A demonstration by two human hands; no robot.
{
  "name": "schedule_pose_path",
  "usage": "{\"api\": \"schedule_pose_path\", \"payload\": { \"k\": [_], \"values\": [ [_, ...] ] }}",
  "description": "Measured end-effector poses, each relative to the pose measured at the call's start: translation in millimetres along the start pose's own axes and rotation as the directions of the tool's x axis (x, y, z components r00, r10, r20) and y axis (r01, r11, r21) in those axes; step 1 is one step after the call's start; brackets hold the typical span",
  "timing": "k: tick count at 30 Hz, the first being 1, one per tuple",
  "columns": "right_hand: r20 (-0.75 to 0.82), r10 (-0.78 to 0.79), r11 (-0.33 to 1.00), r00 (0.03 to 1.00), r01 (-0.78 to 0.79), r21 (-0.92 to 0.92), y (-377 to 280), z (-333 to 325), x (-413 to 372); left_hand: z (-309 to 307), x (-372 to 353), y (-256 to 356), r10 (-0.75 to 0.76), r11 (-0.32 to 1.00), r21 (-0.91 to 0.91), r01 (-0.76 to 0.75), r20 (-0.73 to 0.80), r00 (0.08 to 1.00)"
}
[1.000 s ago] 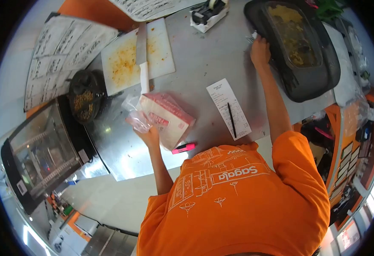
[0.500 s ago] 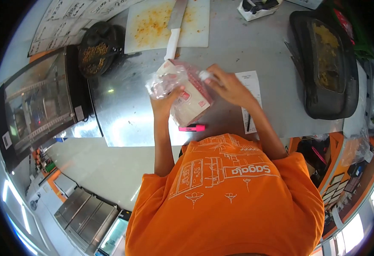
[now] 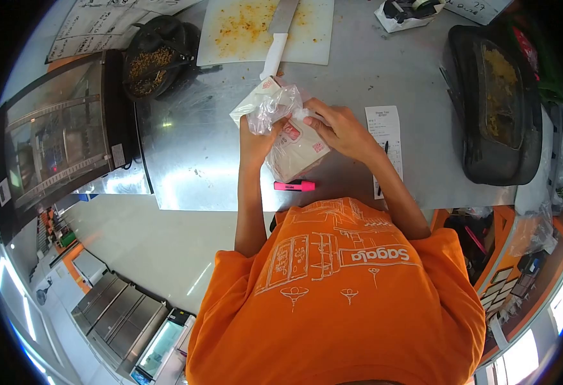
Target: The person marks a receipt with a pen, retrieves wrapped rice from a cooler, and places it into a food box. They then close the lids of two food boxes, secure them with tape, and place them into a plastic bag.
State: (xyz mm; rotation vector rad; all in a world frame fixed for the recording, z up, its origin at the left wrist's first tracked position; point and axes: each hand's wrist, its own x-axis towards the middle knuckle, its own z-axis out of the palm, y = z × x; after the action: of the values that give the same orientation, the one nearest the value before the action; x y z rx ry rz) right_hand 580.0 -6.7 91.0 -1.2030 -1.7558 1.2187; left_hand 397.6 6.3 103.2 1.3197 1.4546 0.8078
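Note:
A white box with red print [image 3: 310, 138] sits tilted inside a clear plastic bag [image 3: 275, 109] on the metal counter. My left hand [image 3: 259, 140] is closed on the gathered plastic at the box's upper side. Over the right part of the box, my right hand [image 3: 339, 128] pinches another bunched part of the same bag. A pink highlighter [image 3: 294, 185] lies just below the box, near the counter's front edge. To the right, a printed receipt [image 3: 384, 119] lies flat with a dark pen [image 3: 385, 151] on it, partly behind my right forearm.
Beyond the box, a white-handled knife [image 3: 273, 58] rests on a stained cutting board [image 3: 230, 48]. A dark bowl of brown bits [image 3: 150, 64] and a glass display case [image 3: 53, 122] stand left. At right is a black lidded container [image 3: 500, 147]. A tape dispenser [image 3: 410, 13] sits at the back.
My right hand has come in from the box's right side onto the bag. The plastic is now bunched between both hands, and the box has turned slightly. The view has shifted a little.

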Motion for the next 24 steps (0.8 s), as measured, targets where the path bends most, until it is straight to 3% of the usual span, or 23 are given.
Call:
{"api": "schedule_pose_path", "payload": {
  "k": [6,8,9,10,12,14,17,18,21,22,24],
  "values": [
    [-0.027,0.057,0.995,0.998,-0.059,-0.076,2,-36,-14,-3,0,-19,0.105,0.988,0.113,-0.103,-0.016,0.994],
    [-0.225,0.221,0.948,0.949,-0.263,-0.177,6,-63,-22,1,-1,-19,0.115,0.988,0.114,-0.105,-0.082,0.99],
    [-0.334,0.071,0.826,0.94,-0.243,-0.509,0,-68,-20,3,-2,-19,0.119,0.988,0.115,-0.105,-0.115,0.986],
    [-0.378,-0.109,0.586,0.919,-0.247,-0.771,-6,-72,-20,3,-2,-18,0.121,0.985,0.135,-0.107,-0.102,0.987],
    [-0.304,-0.329,0.403,0.894,-0.159,-0.902,-13,-67,-18,3,-1,-15,0.129,0.978,0.175,-0.115,-0.071,0.989],
    [-0.227,-0.414,0.626,0.882,0.094,-0.774,-21,-40,-8,3,-2,-15,0.13,0.98,0.161,-0.115,-0.086,0.988],
    [-0.02,-0.364,0.652,0.931,0.24,-0.72,-3,-7,-4,2,-2,-14,0.12,0.985,0.135,-0.109,-0.077,0.99],
    [-0.038,-0.342,0.681,0.939,0.22,-0.699,-1,-3,-4,2,-2,-14,0.115,0.987,0.124,-0.105,-0.072,0.991],
    [-0.114,-0.284,0.757,0.952,0.149,-0.636,0,3,-7,2,-6,-24,0.01,0.999,0.043,0.001,-0.249,0.969],
    [-0.162,-0.271,0.777,0.949,0.117,-0.618,2,2,-9,-2,-7,-24,0.137,0.967,0.242,-0.075,-0.252,0.958],
    [-0.248,-0.207,0.83,0.946,0.035,-0.557,7,2,-9,-14,-14,-18,0.379,0.774,0.6,-0.203,-0.181,0.908]
  ]
}}
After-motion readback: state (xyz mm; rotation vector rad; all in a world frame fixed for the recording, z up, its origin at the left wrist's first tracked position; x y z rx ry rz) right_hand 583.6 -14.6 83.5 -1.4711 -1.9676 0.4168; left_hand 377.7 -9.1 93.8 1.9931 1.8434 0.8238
